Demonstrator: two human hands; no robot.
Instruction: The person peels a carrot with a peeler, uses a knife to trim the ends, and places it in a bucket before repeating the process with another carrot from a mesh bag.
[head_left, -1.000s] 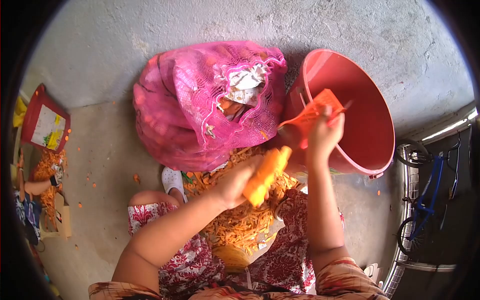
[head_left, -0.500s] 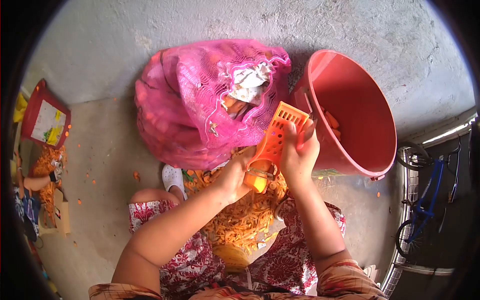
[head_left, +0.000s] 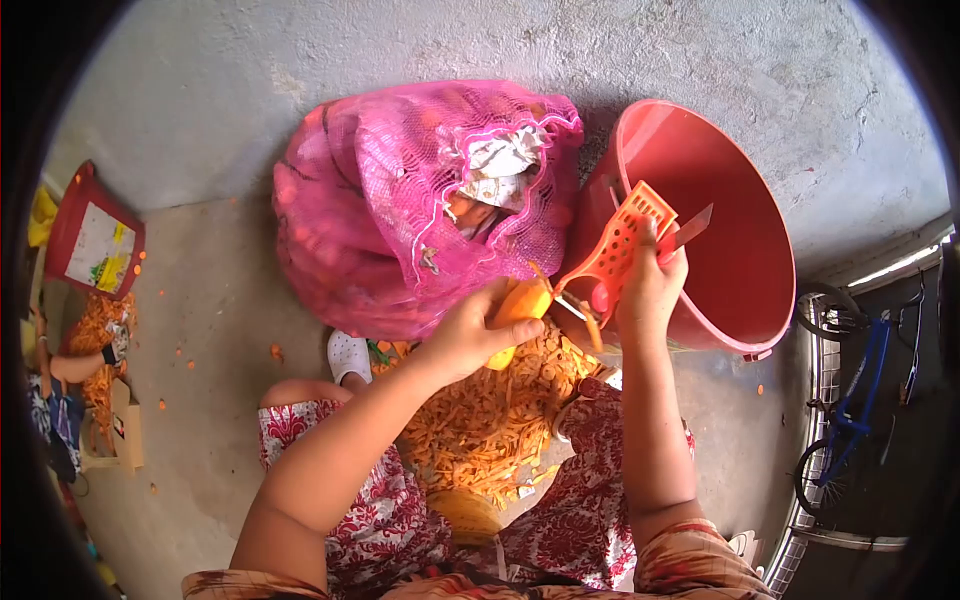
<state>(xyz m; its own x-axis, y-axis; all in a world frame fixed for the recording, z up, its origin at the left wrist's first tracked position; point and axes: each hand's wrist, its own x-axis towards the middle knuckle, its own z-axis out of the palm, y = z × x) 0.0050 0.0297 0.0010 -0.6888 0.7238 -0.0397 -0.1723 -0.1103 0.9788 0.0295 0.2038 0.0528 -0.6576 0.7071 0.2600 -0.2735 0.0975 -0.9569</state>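
Note:
My left hand (head_left: 468, 335) is closed round a carrot (head_left: 520, 308) whose surface is bright orange-yellow. My right hand (head_left: 650, 290) grips an orange peeler (head_left: 612, 255) with holes and slots in its flat body, and a blade-like piece sticks out beside that hand. The peeler's head is just right of the carrot, with a strip of peel hanging from it. Below both hands lies a heap of orange peelings (head_left: 480, 425). A pink mesh sack (head_left: 340, 215) stands behind my left hand, and a red bin (head_left: 735, 200) behind my right hand.
A grey wall (head_left: 400, 40) runs behind the sack. At the far left are a smaller red bucket (head_left: 90, 235), more peelings (head_left: 95, 325) and another person's hand (head_left: 118, 345). A blue bicycle (head_left: 860, 400) is at the right. Orange scraps dot the floor.
My right hand has moved right and up with the peeler, away from the carrot. The carrot has been tilted and now shows more of its length, and a strip of peel hangs at the peeler.

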